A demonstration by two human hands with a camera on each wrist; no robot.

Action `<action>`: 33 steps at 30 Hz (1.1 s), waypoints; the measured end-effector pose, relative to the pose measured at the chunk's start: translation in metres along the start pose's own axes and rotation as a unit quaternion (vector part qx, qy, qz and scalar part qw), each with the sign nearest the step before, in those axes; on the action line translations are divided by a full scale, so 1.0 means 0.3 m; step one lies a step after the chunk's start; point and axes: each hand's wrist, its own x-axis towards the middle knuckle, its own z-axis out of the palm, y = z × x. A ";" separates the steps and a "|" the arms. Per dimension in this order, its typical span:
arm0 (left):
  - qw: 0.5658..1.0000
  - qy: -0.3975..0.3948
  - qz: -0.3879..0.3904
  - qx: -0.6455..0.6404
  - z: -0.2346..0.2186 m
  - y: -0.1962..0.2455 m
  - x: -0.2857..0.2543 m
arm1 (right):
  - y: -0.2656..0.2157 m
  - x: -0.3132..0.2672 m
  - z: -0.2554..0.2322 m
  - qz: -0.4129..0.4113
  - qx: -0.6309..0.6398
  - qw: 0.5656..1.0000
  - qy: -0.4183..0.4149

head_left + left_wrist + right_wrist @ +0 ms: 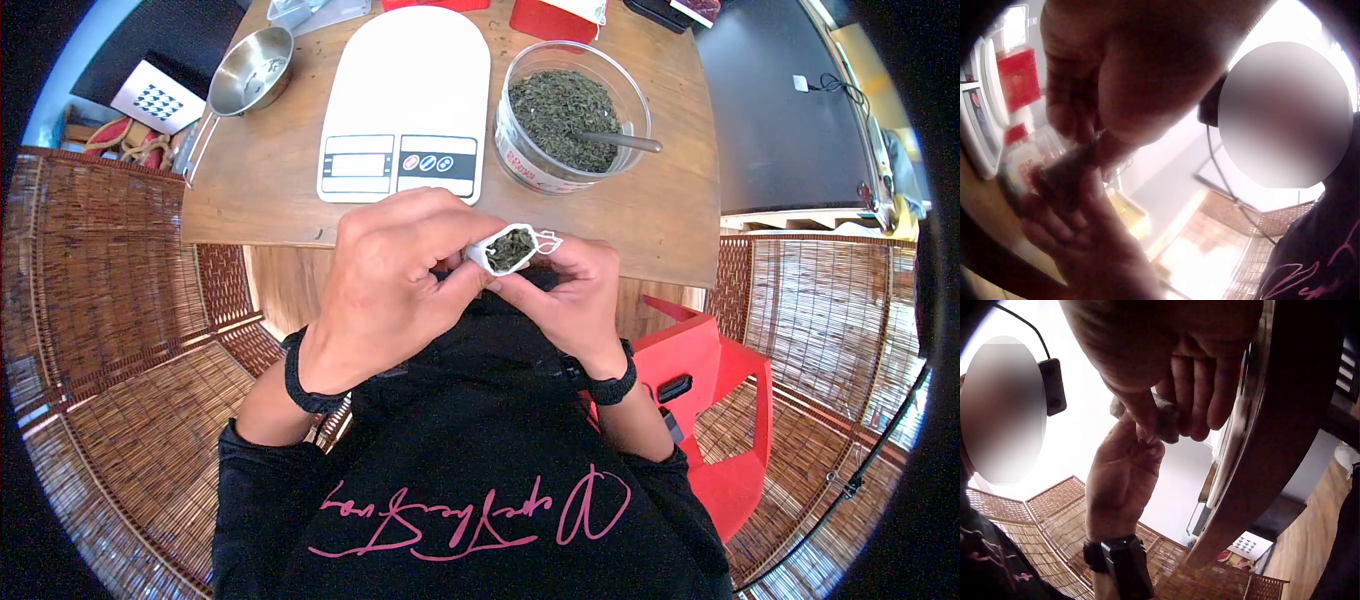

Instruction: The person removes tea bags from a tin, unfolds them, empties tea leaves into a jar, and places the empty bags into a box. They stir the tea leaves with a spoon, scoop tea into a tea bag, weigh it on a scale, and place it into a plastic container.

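Both hands hold a small white tea bag in front of the chest, just off the table's near edge. Its mouth faces up and shows dark green dried leaves point(512, 247) inside; thin white string loops point(549, 241) stick out at its right. The left hand point(390, 265) pinches the bag point(481, 258) between thumb and fingers from the left. From the other side, the right hand point(580, 290) pinches it with its thumb low on the near side. In the right wrist view the bag point(1168, 422) bulges between the fingers, its lower part partly hidden.
On the wooden table point(270, 190) lies a white kitchen scale point(405, 85). Right of it stands a clear tub point(515, 165) of dried leaves point(560, 110) with a spoon point(625, 142) in it. A metal pan point(250, 75) sits at the left; a red chair point(690, 370) is at the right.
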 end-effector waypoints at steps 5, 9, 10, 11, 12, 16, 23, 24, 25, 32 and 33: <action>1.000 -0.004 -0.001 -0.002 -0.002 -0.006 0.001 | -0.002 0.005 0.004 -0.026 -0.023 0.999 0.006; 0.999 -0.026 -0.017 0.007 -0.007 -0.010 0.004 | -0.010 -0.001 0.010 -0.017 -0.049 0.998 0.024; 0.999 -0.026 -0.017 0.007 -0.010 -0.008 0.006 | -0.009 -0.005 0.013 -0.016 -0.049 0.998 0.024; 0.998 -0.042 -0.034 0.010 -0.015 -0.005 0.008 | -0.005 -0.008 0.019 -0.009 -0.037 0.999 0.033; 0.997 -0.058 -0.052 0.014 -0.019 -0.003 0.009 | 0.000 -0.009 0.022 -0.001 -0.025 0.999 0.041; 0.998 -0.022 -0.036 -0.040 0.005 -0.007 0.007 | 0.014 -0.010 0.010 -0.016 -0.052 0.997 0.051; 0.996 -0.058 -0.067 -0.030 -0.016 0.009 0.016 | 0.010 -0.003 0.003 -0.055 -0.051 0.996 0.057; 0.996 -0.063 -0.060 -0.028 -0.016 0.009 0.016 | 0.007 -0.002 0.001 -0.061 -0.053 0.995 0.056; 0.996 -0.063 -0.060 -0.028 -0.015 0.009 0.016 | 0.001 -0.002 0.002 -0.061 -0.053 0.995 0.056; 0.998 -0.022 -0.066 -0.003 0.000 0.028 0.026 | 0.046 -0.007 0.021 -0.033 -0.023 0.995 0.093; 0.996 -0.020 -0.084 0.001 0.004 0.034 0.029 | 0.052 -0.005 0.026 -0.063 -0.025 0.992 0.110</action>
